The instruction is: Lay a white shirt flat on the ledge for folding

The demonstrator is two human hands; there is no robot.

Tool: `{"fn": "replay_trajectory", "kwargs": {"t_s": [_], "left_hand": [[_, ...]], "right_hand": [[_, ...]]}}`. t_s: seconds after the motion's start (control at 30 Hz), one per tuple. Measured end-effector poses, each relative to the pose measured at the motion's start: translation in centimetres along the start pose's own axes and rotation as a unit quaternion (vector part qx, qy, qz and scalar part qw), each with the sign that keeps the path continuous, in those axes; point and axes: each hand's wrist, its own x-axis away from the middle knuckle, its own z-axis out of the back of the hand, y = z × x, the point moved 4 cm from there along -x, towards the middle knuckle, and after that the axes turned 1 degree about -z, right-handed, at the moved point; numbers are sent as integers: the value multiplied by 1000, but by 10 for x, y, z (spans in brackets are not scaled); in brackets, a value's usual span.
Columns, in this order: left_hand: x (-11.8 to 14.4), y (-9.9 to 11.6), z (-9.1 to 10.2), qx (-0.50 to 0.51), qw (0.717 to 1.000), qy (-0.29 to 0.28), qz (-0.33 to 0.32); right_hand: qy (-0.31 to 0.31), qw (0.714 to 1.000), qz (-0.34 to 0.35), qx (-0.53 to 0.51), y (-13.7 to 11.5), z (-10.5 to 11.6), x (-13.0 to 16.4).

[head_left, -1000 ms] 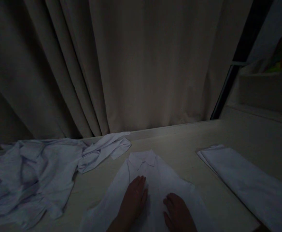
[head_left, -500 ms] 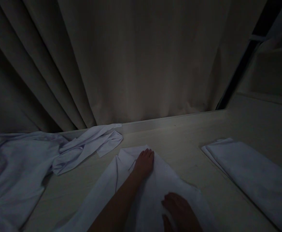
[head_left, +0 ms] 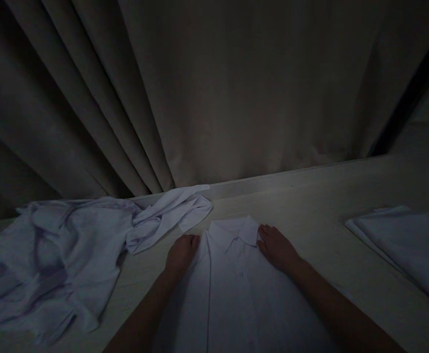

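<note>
Your left hand (head_left: 180, 254) and right hand (head_left: 276, 247) press flat, fingers spread, holding nothing, on the shirt (head_left: 232, 289) shoulders, bottom centre. Crumpled clothes (head_left: 63, 255) left, folded pile (head_left: 409, 245) right, curtain (head_left: 214, 88) behind.

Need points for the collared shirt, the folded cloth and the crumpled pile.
collared shirt (head_left: 236, 289), head view, on the front panel below the collar
folded cloth (head_left: 409, 240), head view, on its top face
crumpled pile (head_left: 71, 250), head view, on the middle of the heap

Smooth white cloth shirt (head_left: 232, 284)
</note>
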Motion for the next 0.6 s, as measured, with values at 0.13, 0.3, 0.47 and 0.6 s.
{"fn": "replay_trajectory", "kwargs": {"t_s": [0.13,0.3,0.47,0.6], "left_hand": [[-25,7,-14,44,999,-11,18],[-36,1,-19,34,997,-14,61],[-36,-13,-13,-8,995,-9,104],[-37,-19,-9,-40,993,10,113]], "right_hand": [[-40,999,-8,36,1,-4,3],[-62,997,-14,52,0,-3,4],[-68,996,5,49,-11,-8,-4],[-67,996,4,55,-21,-13,-13]]}}
